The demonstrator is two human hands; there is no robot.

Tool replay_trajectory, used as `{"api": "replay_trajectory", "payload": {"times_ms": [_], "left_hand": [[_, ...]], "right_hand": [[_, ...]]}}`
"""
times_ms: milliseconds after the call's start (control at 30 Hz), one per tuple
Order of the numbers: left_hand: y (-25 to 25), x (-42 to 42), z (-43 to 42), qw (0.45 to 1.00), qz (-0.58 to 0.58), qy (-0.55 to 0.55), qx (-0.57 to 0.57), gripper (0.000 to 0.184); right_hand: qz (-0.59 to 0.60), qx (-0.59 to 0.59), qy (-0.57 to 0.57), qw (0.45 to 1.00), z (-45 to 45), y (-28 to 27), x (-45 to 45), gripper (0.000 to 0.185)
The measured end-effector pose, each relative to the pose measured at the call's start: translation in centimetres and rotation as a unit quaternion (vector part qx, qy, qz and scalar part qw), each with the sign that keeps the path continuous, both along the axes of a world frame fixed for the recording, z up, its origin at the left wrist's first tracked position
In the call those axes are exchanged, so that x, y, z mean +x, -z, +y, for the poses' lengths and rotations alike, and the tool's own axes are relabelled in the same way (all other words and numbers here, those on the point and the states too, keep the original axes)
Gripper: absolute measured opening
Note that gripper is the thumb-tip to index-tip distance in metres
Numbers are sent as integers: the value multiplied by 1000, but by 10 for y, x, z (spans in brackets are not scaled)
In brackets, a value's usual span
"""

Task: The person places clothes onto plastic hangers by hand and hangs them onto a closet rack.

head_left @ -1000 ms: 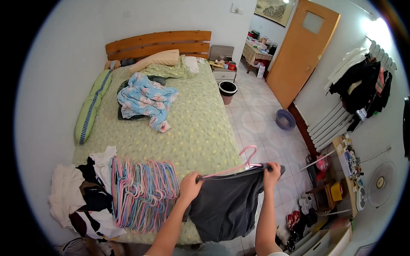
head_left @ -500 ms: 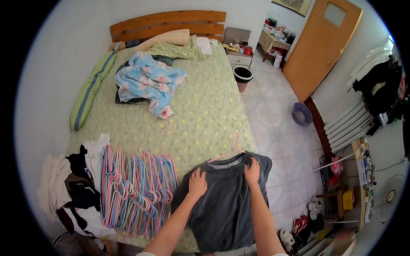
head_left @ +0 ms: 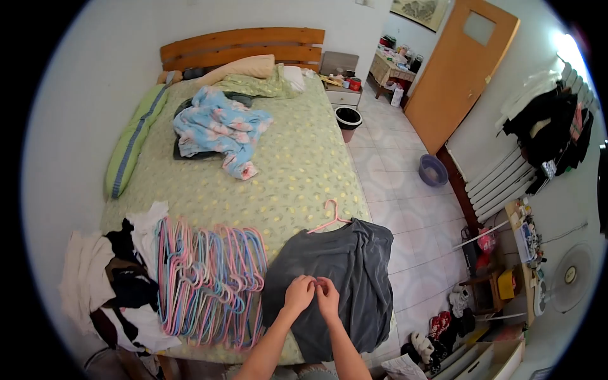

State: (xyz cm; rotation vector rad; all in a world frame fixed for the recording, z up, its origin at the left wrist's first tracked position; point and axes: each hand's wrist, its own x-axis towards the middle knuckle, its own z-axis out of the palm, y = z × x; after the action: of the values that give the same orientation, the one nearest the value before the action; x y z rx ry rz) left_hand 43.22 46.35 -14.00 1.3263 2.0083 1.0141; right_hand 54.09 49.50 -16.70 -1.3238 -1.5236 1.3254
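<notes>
A dark grey shirt [head_left: 354, 297] lies spread at the bed's near right corner. The hook of a pink clothes hanger [head_left: 333, 215] sticks out past its far edge, and the rest of the hanger is mostly under the cloth. Over the middle of the shirt, my left hand [head_left: 299, 295] and my right hand [head_left: 327, 297] meet with fingertips together. Both hands are closed in a pinch; whatever may be between the fingers is too small to make out. Just left of the shirt is a thick row of pink, blue and white hangers [head_left: 212, 285].
White and dark clothes [head_left: 95, 272] are heaped at the bed's left edge. A blue floral garment [head_left: 218, 126] lies farther up the bed [head_left: 304, 164]. On the floor to the right are a purple basin [head_left: 433, 171], a bin [head_left: 348, 120] and several shoes [head_left: 437, 326].
Both hands have left the shirt's collar area and come together lower, over its middle. The shirt's far edge has shifted, and the view has turned slightly.
</notes>
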Motion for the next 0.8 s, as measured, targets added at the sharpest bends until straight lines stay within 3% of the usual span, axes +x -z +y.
{"api": "replay_trajectory", "payload": {"times_ms": [133,200,300,400,467,600,800], "left_hand": [[-60,-30,-80,999,-11,-29,28,15],[-89,-61,-126,999,-18,-25,16,15],[-123,-123,-193,999,-31,-8,-9,18],[-130,-196,-259,997,-31,-66,-8,20],[-136,-245,-301,994,5,-90,-65,23],[-156,-305,-376,984,-21,-158,-78,25],[-160,-348,-453,985,-34,-132,-110,25]], "right_hand": [[-60,-1,-66,996,-50,-70,-35,22],[9,15,-76,997,-77,-90,-67,22],[22,18,-110,994,-121,-115,-124,23],[59,4,-186,981,-166,-121,-186,24],[83,-16,-250,965,-196,-127,-222,24],[44,-43,-331,942,-252,-159,-281,22],[3,-57,-432,900,-330,-159,-338,22]]}}
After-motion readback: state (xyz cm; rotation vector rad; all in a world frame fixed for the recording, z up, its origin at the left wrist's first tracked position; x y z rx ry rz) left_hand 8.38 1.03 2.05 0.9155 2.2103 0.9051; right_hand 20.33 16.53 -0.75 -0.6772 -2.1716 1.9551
